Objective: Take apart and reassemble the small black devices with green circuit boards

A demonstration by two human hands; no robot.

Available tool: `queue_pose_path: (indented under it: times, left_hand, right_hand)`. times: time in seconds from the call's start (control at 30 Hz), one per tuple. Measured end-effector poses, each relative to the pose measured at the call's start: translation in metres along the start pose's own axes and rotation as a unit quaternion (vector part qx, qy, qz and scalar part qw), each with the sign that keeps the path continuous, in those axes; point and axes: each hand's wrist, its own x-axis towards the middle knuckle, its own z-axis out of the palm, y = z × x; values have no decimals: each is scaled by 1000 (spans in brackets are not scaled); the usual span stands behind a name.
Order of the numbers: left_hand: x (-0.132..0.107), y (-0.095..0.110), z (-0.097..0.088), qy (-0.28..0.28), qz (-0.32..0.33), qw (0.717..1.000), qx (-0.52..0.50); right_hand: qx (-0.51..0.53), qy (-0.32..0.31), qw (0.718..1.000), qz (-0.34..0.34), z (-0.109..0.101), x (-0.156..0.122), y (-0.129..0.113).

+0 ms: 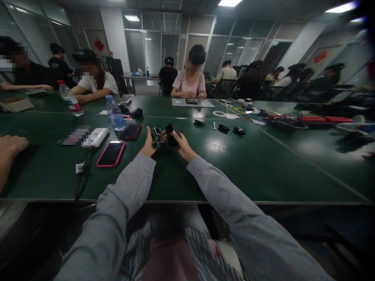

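Note:
My left hand holds a green circuit board with small parts on it, a little above the table. Close beside it, my right hand grips a flat black plastic cover, tilted up, thumb on its near face. A narrow gap separates board and cover. Left of my hands lie a phone in a pink case, a dark red-edged phone and a white power bank. To the right are a small wrench and small black pieces.
Two plastic bottles, one blue-capped and one red-capped, stand at the left. Tangled cables lie at the back right. A co-worker sits opposite at a white mat. Another person's hand rests at the left edge.

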Motion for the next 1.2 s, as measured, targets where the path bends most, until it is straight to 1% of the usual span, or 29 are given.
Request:
queue_pose_path:
  times: [0.13, 0.2, 0.33, 0.43, 0.53, 0.6, 0.83, 0.9, 1.03, 1.1, 1.17, 1.2]
  left_hand:
    - [0, 0, 0, -16, -6, 1000, -4]
    - [0, 1, -1, -25, -8, 1000, -14]
    - [-1, 8, -4, -43, 11, 998, -38]
    - [-7, 16, -4, -37, 26, 997, -59]
    - [-14, 22, -2, -25, 34, 996, -82]
    - [-19, 25, 0, -26, 29, 995, -97]
    - [-29, 31, 6, -70, -3, 989, -127]
    - [-31, 32, 7, -77, -4, 989, -123]
    - [-31, 33, 7, -101, -5, 988, -116]
    - [-30, 34, 6, -104, -7, 989, -110]
    - [-27, 33, 6, -99, -8, 990, -99]
    - [-26, 33, 7, -97, -8, 991, -94]
  right_hand:
    - [-14, -10, 1000, -15, -3, 0, -3]
    - [-24, -16, 1000, -8, -5, 2, -3]
    - [-44, 6, 999, 6, -10, 8, 0]
    - [-87, 10, 996, 12, -13, 11, 5]
    - [-145, -8, 989, 13, -14, 12, 9]
    - [-182, -22, 983, 3, -14, 12, 12]
    - [-308, -46, 948, -58, -15, 12, 13]
    - [-320, -56, 944, -57, -15, 11, 11]
    - [-320, -74, 944, -32, -14, 10, 10]
    - [-325, -68, 941, -63, -13, 10, 9]
    - [-340, -24, 929, -147, -13, 8, 5]
    - [-351, 10, 914, -201, -12, 6, 2]
